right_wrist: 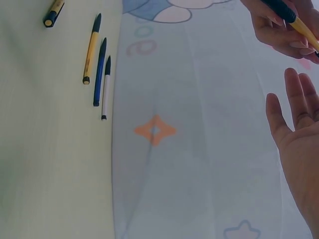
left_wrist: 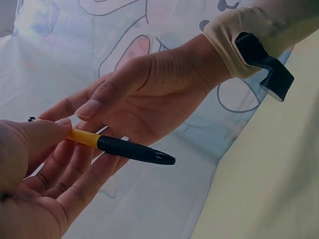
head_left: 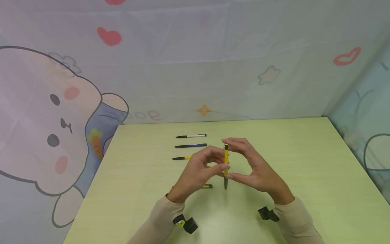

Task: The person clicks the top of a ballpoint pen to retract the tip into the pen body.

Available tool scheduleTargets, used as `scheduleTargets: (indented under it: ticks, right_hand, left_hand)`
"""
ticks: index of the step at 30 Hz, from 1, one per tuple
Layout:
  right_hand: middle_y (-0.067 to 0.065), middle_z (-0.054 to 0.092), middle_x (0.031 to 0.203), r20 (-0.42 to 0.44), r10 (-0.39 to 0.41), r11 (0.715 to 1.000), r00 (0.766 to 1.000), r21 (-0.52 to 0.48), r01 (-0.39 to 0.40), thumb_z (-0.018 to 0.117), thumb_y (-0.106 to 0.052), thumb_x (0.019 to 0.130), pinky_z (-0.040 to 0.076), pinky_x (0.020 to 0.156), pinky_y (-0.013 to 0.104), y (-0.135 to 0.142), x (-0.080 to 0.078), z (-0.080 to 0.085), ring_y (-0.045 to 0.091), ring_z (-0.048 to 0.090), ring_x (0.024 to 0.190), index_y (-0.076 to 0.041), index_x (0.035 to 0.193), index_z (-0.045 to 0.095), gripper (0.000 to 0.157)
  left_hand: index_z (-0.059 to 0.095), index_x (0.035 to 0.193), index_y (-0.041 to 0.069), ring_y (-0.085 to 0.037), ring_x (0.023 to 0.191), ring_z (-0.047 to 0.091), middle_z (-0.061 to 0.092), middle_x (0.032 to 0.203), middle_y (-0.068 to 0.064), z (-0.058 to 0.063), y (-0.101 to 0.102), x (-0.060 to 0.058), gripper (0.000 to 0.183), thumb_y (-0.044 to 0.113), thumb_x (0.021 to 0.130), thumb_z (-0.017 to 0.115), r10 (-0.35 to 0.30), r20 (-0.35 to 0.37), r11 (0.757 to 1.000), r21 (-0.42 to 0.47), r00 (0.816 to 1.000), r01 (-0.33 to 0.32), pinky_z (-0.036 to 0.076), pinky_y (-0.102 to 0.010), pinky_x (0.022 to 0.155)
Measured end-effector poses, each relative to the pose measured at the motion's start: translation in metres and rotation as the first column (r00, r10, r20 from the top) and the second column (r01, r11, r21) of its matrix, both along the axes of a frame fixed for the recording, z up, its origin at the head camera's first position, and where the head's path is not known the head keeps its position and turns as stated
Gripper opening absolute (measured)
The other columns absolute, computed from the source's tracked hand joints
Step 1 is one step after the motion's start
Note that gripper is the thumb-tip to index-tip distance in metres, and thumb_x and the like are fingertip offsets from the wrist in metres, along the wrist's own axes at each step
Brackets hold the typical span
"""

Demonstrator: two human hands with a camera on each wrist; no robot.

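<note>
A yellow pen with a black grip (head_left: 226, 159) stands nearly upright in front of me, its dark tip pointing down. My left hand (head_left: 199, 166) pinches its barrel, thumb on the near side; the left wrist view shows the pen lying across the fingers, black tip (left_wrist: 137, 149) sticking out past them. On the other side is my right hand (head_left: 259, 171), fingers and thumb spread around the pen's top and lower barrel. In the right wrist view the right hand's fingers (right_wrist: 306, 99) look extended and apart from the pen.
On the pale table (head_left: 304, 162) lie a white pen (head_left: 192, 136), a blue pen (head_left: 191, 145) and another yellow pen (head_left: 181, 158), roughly parallel. Nearer, a black-and-yellow pen (head_left: 208, 186) is partly hidden by my left wrist. A printed curtain (head_left: 189, 81) hangs behind the table.
</note>
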State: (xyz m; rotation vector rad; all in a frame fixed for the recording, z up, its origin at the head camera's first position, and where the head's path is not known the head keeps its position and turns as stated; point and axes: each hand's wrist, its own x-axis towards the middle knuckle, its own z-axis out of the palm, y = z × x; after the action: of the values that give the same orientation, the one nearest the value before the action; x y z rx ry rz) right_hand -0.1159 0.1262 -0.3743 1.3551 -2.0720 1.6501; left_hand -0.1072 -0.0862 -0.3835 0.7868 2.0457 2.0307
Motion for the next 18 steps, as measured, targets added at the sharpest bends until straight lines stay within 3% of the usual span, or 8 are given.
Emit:
scheduleTargets:
  ticks: [4, 8, 18]
  right_hand:
    - [0.018, 0.043, 0.146, 0.016, -0.009, 1.0, 1.0, 0.001, 0.009, 0.08, 0.016, 0.075, 0.04, 0.115, 0.036, -0.0027, 0.0004, -0.0009, 0.025, 0.051, 0.129, 0.007, 0.147, 0.039, 0.084]
    - [0.023, 0.041, 0.147, 0.012, 0.001, 1.0, 1.0, -0.011, -0.001, 0.079, 0.017, 0.075, 0.039, 0.116, 0.037, -0.0051, 0.0005, -0.0017, 0.028, 0.055, 0.125, 0.008, 0.149, 0.034, 0.088]
    - [0.017, 0.041, 0.149, 0.007, 0.02, 0.999, 1.0, -0.031, -0.02, 0.078, 0.019, 0.075, 0.04, 0.115, 0.033, -0.0079, -0.0001, -0.0038, 0.032, 0.059, 0.118, 0.009, 0.15, 0.03, 0.09]
  left_hand:
    - [0.066, 0.116, 0.012, -0.024, 0.096, 0.068, 0.066, 0.108, -0.01, 0.0003, 0.0008, -0.001, 0.022, 0.01, 0.095, 0.072, 0.01, -0.01, 1.0, 0.008, 1.0, -0.01, 0.063, -0.043, 0.077]
    - [0.066, 0.116, 0.012, -0.025, 0.096, 0.068, 0.066, 0.107, -0.01, -0.0005, 0.0013, -0.0019, 0.022, 0.009, 0.095, 0.072, 0.015, -0.02, 1.0, 0.012, 1.0, -0.015, 0.063, -0.044, 0.076]
    - [0.065, 0.115, 0.011, -0.025, 0.094, 0.068, 0.066, 0.108, -0.022, -0.0013, 0.0017, -0.003, 0.021, 0.009, 0.095, 0.072, 0.027, -0.037, 1.0, 0.012, 0.999, -0.027, 0.063, -0.044, 0.075]
